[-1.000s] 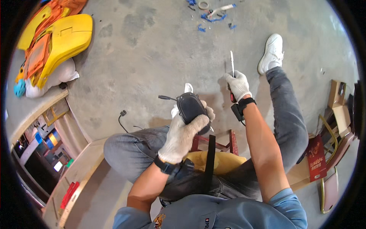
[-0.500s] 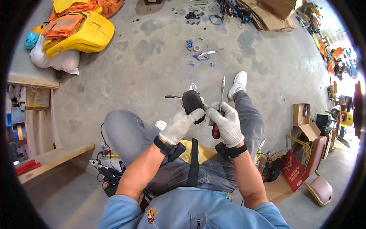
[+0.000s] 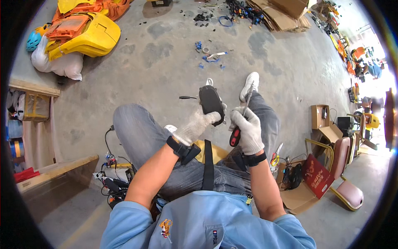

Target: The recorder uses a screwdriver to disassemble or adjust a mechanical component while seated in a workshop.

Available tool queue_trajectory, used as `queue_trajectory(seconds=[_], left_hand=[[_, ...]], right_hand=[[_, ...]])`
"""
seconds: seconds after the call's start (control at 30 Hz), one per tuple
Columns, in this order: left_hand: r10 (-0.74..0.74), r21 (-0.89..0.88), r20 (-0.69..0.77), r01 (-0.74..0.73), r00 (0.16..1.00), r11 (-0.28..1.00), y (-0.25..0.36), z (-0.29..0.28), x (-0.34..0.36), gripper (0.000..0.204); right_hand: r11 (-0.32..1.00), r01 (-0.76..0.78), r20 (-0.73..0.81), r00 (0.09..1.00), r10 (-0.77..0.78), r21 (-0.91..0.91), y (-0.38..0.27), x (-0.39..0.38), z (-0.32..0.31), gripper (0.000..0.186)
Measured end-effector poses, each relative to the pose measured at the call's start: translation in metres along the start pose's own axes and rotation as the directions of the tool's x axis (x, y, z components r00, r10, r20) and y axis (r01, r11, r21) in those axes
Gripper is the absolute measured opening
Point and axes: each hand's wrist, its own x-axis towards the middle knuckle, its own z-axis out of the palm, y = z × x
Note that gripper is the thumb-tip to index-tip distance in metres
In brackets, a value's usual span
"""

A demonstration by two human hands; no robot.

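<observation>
The person sits with knees raised, both hands in white knit gloves. The left hand [image 3: 195, 126] has its grip wrapped around the lower end of a black oval housing [image 3: 210, 103], holding it upright above the lap, a thin black lead sticking out to its left. Just beside it, the right hand [image 3: 248, 130] is clenched on a screwdriver [image 3: 241, 120] with a red-and-black handle, shaft pointing up past the white shoe [image 3: 250, 85]. Farther off, blue scraps [image 3: 210, 57] lie on the concrete floor [image 3: 166, 62], and yellow plastic body shells [image 3: 85, 35] are piled at far left.
</observation>
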Motion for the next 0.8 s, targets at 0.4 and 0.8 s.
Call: queue_trajectory(seconds=[0.4,0.8], left_hand=[[-0.065,-0.145,0.082,0.076,0.995,0.987,-0.008,-0.01,0.005,0.057],[-0.033,0.108,0.103,0.022,0.994,0.994,0.002,-0.005,0.003,0.057]], right_hand=[[0.995,0.001,-0.01,1.0,-0.002,-0.102,-0.012,-0.004,0.006,0.018],[0.945,0.086,-0.013,0.995,-0.095,-0.316,-0.012,-0.003,0.016,0.014]])
